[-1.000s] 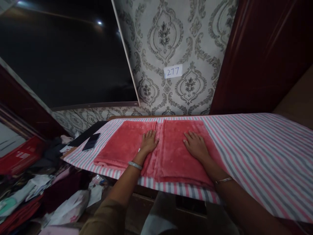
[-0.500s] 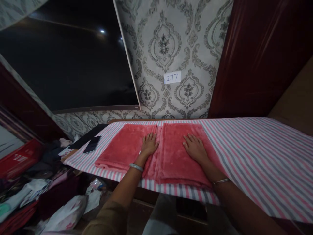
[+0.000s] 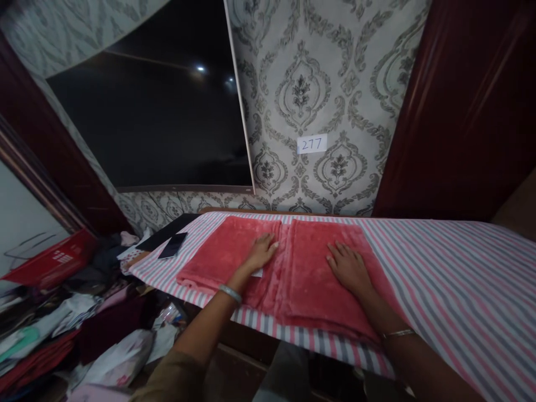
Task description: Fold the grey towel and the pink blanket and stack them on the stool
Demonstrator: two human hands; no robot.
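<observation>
A plush coral-red blanket (image 3: 310,273) lies folded on the table, its two folded halves side by side with a narrow channel between them. My left hand (image 3: 263,251) rests on the left half near its inner edge, fingers stretched out. A small white tag (image 3: 257,273) shows beside the left wrist. On the right half my right hand (image 3: 347,267) lies flat with its fingers spread. Neither hand grips the fabric. Beneath the blanket is a striped pink, grey and white cloth (image 3: 444,268).
A phone (image 3: 172,245) lies on the striped cloth at left. Behind stand a large dark television (image 3: 167,111) and a patterned wall with a paper label (image 3: 312,144). Clothes and bags (image 3: 113,357) are heaped at lower left, near a red basket (image 3: 54,259).
The view has shifted, so the scene sits further right and lower. My left hand has slid a little on the left half. My right hand stays flat on the right half.
</observation>
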